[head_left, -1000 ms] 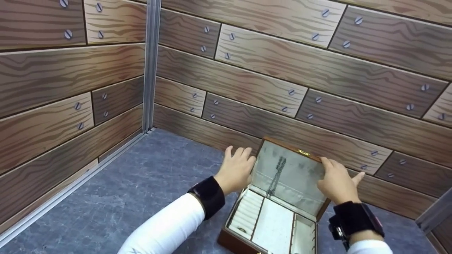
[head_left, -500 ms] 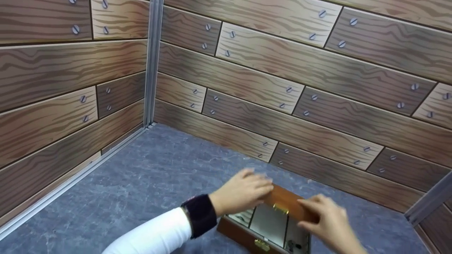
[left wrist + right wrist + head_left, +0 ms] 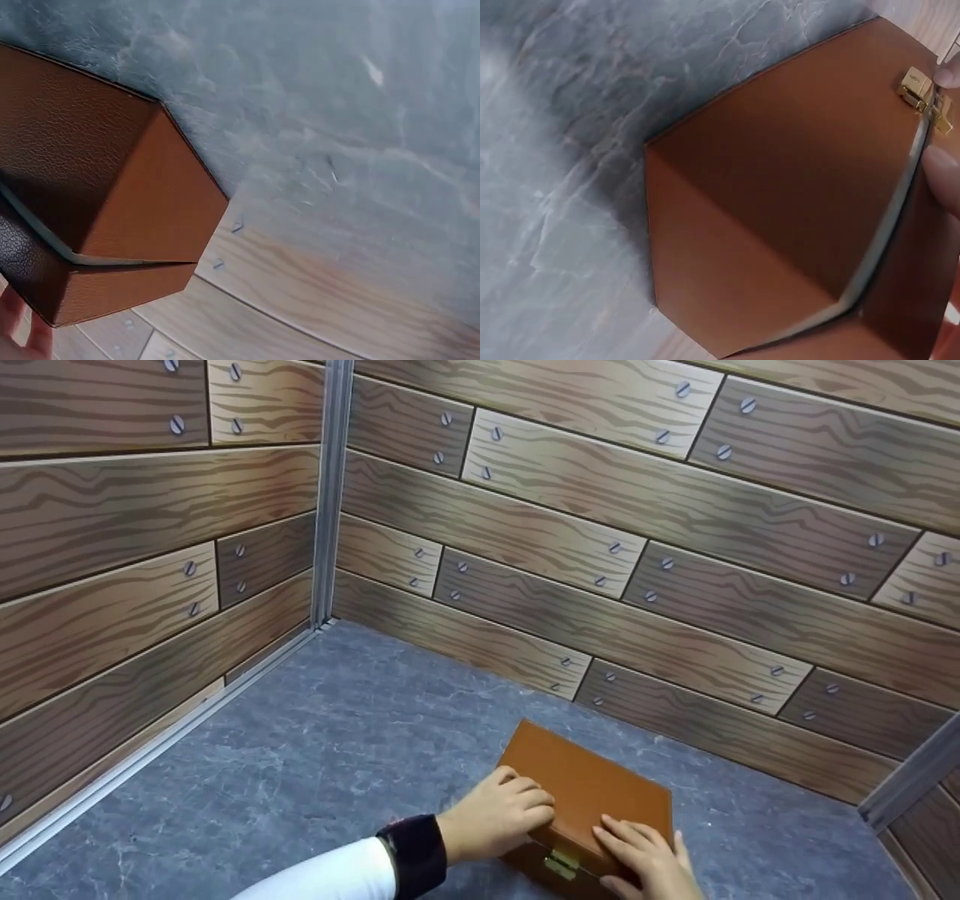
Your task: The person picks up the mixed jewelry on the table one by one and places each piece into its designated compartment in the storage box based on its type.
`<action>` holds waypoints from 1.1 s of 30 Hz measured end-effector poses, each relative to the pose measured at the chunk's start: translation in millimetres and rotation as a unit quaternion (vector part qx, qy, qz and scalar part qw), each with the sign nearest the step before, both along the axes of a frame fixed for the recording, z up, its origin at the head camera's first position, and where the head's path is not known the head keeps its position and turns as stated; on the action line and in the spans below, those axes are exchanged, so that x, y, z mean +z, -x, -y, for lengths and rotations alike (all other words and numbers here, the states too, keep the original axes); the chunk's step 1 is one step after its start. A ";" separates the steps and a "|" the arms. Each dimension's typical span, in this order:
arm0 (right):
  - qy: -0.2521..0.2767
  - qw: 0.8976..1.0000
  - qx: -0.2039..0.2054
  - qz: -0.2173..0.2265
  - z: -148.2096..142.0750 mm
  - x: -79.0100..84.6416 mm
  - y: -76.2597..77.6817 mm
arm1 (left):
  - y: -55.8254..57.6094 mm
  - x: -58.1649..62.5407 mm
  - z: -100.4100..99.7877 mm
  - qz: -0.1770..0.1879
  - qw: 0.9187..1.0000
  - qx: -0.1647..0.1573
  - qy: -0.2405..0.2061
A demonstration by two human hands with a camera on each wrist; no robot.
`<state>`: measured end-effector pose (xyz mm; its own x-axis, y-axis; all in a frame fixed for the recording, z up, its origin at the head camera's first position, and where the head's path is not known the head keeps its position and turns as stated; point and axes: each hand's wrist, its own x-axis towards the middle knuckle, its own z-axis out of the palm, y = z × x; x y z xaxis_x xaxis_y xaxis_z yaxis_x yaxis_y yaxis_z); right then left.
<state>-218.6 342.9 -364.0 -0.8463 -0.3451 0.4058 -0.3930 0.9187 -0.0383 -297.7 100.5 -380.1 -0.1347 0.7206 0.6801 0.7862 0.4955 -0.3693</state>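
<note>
A brown leather-look jewellery box [image 3: 585, 780] stands on the grey floor with its lid down. A thin pale gap shows along the lid seam in both wrist views. On the front is a gold clasp [image 3: 561, 864], its two halves apart in the right wrist view. My left hand [image 3: 491, 817] rests on the lid's front left part, fingers bent over the top. My right hand [image 3: 649, 859] lies on the front right part, with fingers spread on the lid and the thumb [image 3: 945, 176] against its front face. The inside of the box is hidden.
Grey marbled floor [image 3: 360, 720] surrounds the box. Behind it rises a wood-patterned wall [image 3: 510, 622], and a second panel [image 3: 112, 645] stands at the left. A metal post [image 3: 330, 495] marks their corner.
The lid has swung from upright, with the compartments showing, down over the box. Both hands have come forward and down with it and now lie on its front part.
</note>
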 end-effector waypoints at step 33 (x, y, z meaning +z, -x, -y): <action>0.028 0.988 -0.026 -0.148 47.7 -10.2 -11.0 | -20.9 -5.0 -16.9 0.046 0.998 0.013 0.047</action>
<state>-207.7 295.2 -374.2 -0.7042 -0.2732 0.6553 -0.3462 0.9380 0.0191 -276.8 117.5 -385.1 -0.2140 0.7760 0.5934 0.8059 0.4835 -0.3416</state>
